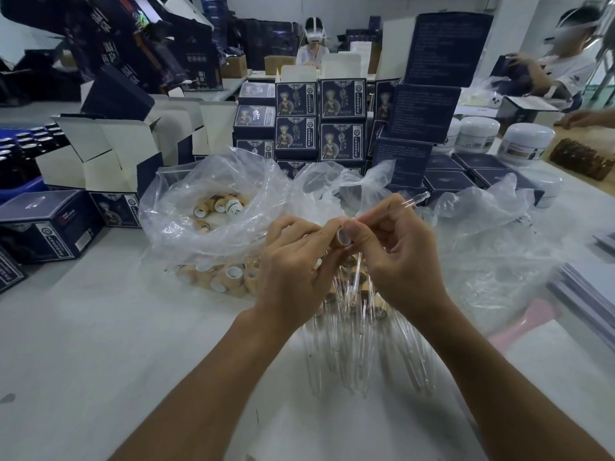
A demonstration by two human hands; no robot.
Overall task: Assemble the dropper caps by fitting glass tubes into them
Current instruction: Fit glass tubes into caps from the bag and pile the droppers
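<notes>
Two hands mid-fit: left hand point(293, 257) grips dropper cap point(342, 237), right hand point(396, 254) pinches glass tube point(396, 207) at its mouth; next, likely push straight to seat.

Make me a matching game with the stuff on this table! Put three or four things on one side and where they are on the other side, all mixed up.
Things:
1. glass tube
2. dropper cap
3. white jars
4. pink tool

Places:
A. far right, beside the dark boxes
B. pinched in the right hand
C. under clear plastic, near right
D. held by the left hand, open end up

Pairs: 1-B, 2-D, 3-A, 4-C
</notes>
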